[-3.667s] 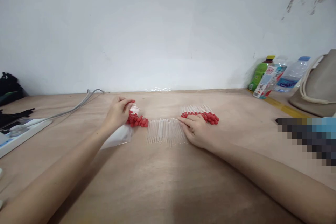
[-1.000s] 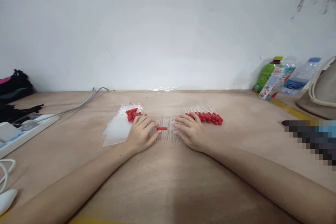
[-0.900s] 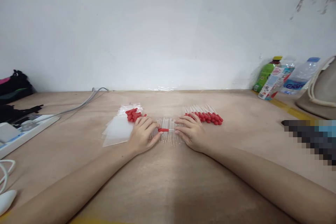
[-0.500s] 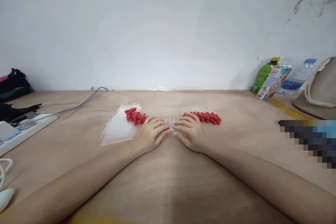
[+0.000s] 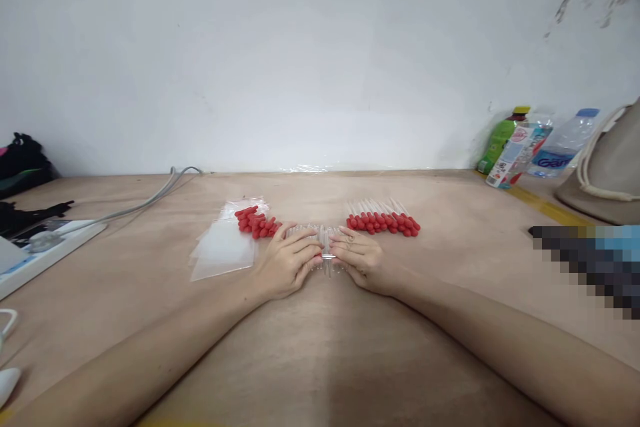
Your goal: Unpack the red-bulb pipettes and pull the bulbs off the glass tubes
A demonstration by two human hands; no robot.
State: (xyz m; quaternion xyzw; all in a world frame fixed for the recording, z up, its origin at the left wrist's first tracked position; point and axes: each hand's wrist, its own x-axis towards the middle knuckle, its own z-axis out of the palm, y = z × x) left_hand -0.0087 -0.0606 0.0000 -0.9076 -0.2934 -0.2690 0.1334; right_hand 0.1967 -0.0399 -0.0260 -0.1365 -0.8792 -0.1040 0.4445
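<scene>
My left hand (image 5: pixel 286 261) and my right hand (image 5: pixel 361 257) meet fingertip to fingertip at the middle of the table. Both pinch one thin clear tube (image 5: pixel 328 256) that lies crosswise between them. My left fingers cover its left end, so no red cap shows there. A row of bare clear tubes (image 5: pixel 320 235) lies just behind and under my fingers. A pile of loose red caps (image 5: pixel 255 223) sits behind my left hand. A row of tubes fitted with red caps (image 5: pixel 383 221) lies behind my right hand.
Clear plastic bags (image 5: pixel 220 250) lie left of the caps. A white power strip (image 5: pixel 45 247) and its grey cable (image 5: pixel 150 200) are at the far left. Bottles (image 5: pixel 520 147) and a beige bag (image 5: pixel 605 167) stand at the right by the wall.
My left hand took a red cap from the pile and brought it to a tube held by my right hand. The hands closed together and the cap is now hidden under my fingers.
</scene>
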